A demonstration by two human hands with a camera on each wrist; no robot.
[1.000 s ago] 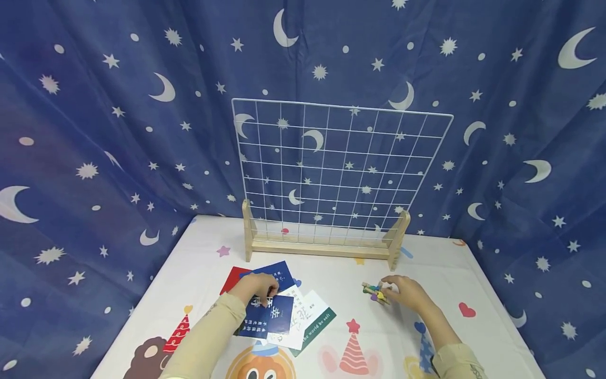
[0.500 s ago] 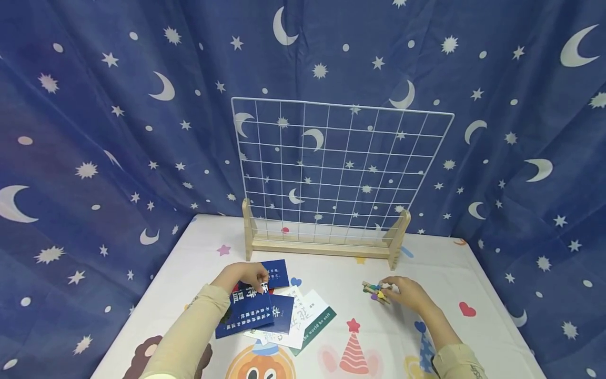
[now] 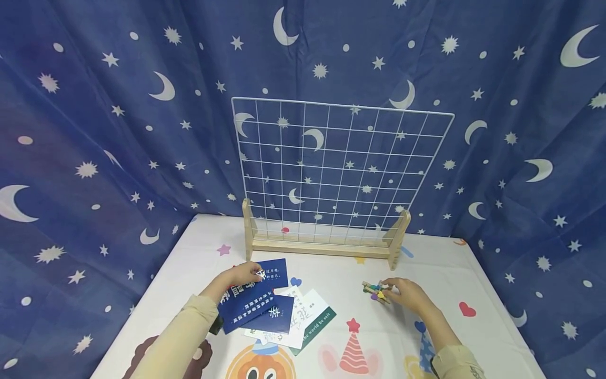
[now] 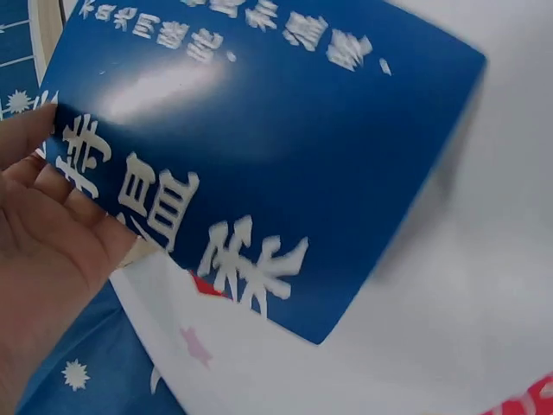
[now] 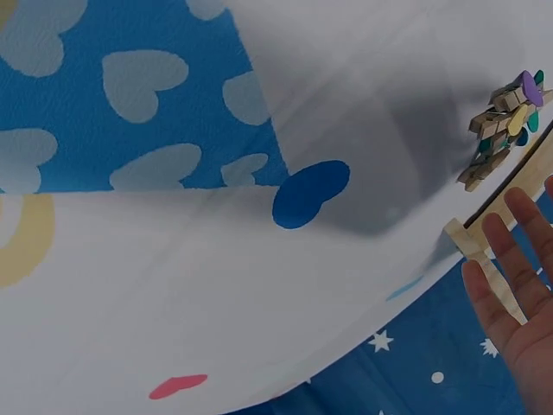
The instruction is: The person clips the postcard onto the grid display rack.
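Note:
My left hand [image 3: 246, 273] pinches a dark blue card [image 3: 248, 305] with white characters by its edge, thumb on one face and fingers behind. In the left wrist view the card [image 4: 276, 130] is tilted above the white cloth. Beneath it lie another blue card [image 3: 281, 318], one more blue card [image 3: 276, 267], and white cards, one with a green band [image 3: 318, 329]. Over on the right, my right hand [image 3: 411, 295] has its thumb and forefinger at a small heap of wooden clothespins [image 3: 376, 292] with coloured tops. Its other fingers [image 5: 527, 242] are extended; whether it pinches a clothespin is unclear.
A white wire grid [image 3: 331, 173] stands upright on a wooden base [image 3: 322, 248] at the back of the table. The printed white tablecloth [image 3: 341, 310] covers the table, and a blue curtain [image 3: 142, 116] with moons and stars surrounds it.
My left hand has drawn the blue card left, off the stack, and turned it, uncovering more of the blue card below. The right hand has stayed almost still at the clothespins.

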